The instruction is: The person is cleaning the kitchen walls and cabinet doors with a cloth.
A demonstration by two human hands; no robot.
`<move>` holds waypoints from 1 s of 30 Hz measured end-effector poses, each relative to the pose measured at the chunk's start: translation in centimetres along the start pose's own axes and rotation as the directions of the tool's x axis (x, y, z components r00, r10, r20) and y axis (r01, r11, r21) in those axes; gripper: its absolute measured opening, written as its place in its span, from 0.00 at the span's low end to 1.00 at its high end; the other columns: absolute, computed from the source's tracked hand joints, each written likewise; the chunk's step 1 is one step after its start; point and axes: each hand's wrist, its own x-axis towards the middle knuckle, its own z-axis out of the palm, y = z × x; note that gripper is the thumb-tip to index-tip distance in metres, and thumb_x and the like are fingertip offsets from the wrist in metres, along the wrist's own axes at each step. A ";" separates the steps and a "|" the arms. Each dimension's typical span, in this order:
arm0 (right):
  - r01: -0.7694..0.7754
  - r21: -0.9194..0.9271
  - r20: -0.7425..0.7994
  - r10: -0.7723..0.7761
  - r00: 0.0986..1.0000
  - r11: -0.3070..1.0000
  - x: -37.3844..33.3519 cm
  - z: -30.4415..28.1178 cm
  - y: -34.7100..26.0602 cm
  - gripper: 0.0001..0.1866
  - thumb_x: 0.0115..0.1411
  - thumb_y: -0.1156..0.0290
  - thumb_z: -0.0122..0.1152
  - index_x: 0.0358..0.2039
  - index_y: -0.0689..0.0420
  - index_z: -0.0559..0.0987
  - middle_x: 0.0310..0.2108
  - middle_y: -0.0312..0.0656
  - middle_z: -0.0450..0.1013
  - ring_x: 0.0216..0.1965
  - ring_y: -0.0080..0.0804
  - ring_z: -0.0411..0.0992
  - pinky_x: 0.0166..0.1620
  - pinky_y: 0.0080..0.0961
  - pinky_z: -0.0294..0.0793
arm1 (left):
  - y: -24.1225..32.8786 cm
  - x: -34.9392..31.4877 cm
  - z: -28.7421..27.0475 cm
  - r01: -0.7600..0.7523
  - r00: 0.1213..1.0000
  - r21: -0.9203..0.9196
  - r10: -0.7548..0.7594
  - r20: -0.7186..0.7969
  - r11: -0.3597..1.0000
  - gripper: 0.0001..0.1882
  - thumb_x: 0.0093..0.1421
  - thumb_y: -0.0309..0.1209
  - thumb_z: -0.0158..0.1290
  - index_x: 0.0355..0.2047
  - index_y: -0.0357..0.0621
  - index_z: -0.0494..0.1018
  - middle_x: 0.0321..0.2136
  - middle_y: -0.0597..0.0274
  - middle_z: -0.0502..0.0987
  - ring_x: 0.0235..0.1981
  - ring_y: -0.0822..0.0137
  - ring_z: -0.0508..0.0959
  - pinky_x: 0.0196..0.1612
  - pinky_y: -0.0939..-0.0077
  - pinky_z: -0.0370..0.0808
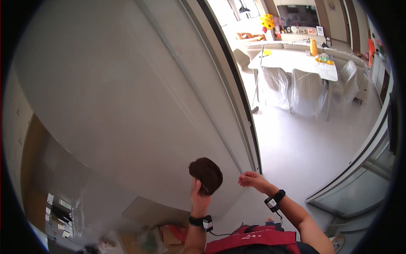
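Across the left and middle, wall: pale grey, broad, smooth, faintly glossy, crossed by a long thin strip. Beyond its dark-edged end, floor, pale and even, bright with window light. Farther off, table, white-topped, with chairs under clear, crinkled plastic. Below, red apron on the wearer, fabric creased. Next in size, brown pad, up in front of the wall, left of the right hand; contact with the wall could not be told. Rounded, bunched, matt, perhaps cloth. Judged light, soft, yielding, neither fragile nor slippery; best taken by the thick lower edge, palm behind, leaving the broad face free. Left hand held it there from below, thumb against the near side, other fingers mostly hidden. Right hand stood apart from it, near the wall's end, fingers bent and drawn together; whether they pinched anything small could not be told. Smallest, black wristbands, one per arm, each with a boxy module.
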 end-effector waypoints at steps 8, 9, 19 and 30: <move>-0.003 0.051 -0.092 0.008 0.996 0.999 1.8 -5.8 -0.5 0.11 0.72 0.63 0.55 0.44 0.58 0.77 0.39 0.38 0.78 0.40 0.24 0.77 0.49 0.24 0.77 | -1.1 10.2 7.8 -0.454 0.813 0.884 0.459 0.358 0.114 0.16 0.71 0.25 0.44 0.57 0.32 0.68 0.53 0.45 0.71 0.51 0.49 0.72 0.55 0.56 0.69; -0.001 0.056 -0.102 0.006 0.995 0.998 2.1 -6.3 -0.7 0.11 0.72 0.63 0.55 0.44 0.58 0.77 0.39 0.38 0.78 0.40 0.24 0.77 0.49 0.24 0.77 | -1.4 11.4 7.6 -0.456 0.817 0.882 0.450 0.362 0.118 0.16 0.71 0.25 0.44 0.57 0.32 0.68 0.53 0.45 0.71 0.51 0.49 0.72 0.55 0.56 0.69; -0.003 0.023 -0.230 0.008 0.973 1.000 4.8 -12.1 -4.6 0.20 0.69 0.60 0.58 0.50 0.64 0.76 0.43 0.44 0.78 0.44 0.30 0.77 0.50 0.27 0.77 | -11.1 24.4 6.4 -0.457 0.656 0.594 0.200 0.728 -0.662 0.12 0.66 0.28 0.52 0.48 0.37 0.75 0.48 0.46 0.75 0.54 0.46 0.72 0.58 0.51 0.66; -0.060 -0.011 -0.145 0.057 0.988 0.998 12.0 -22.6 -10.6 0.10 0.70 0.66 0.57 0.43 0.60 0.78 0.36 0.40 0.79 0.38 0.28 0.79 0.44 0.24 0.80 | -6.5 33.4 15.1 0.001 0.714 0.590 0.413 0.565 -0.808 0.15 0.61 0.39 0.57 0.41 0.40 0.78 0.39 0.51 0.79 0.46 0.51 0.77 0.53 0.52 0.70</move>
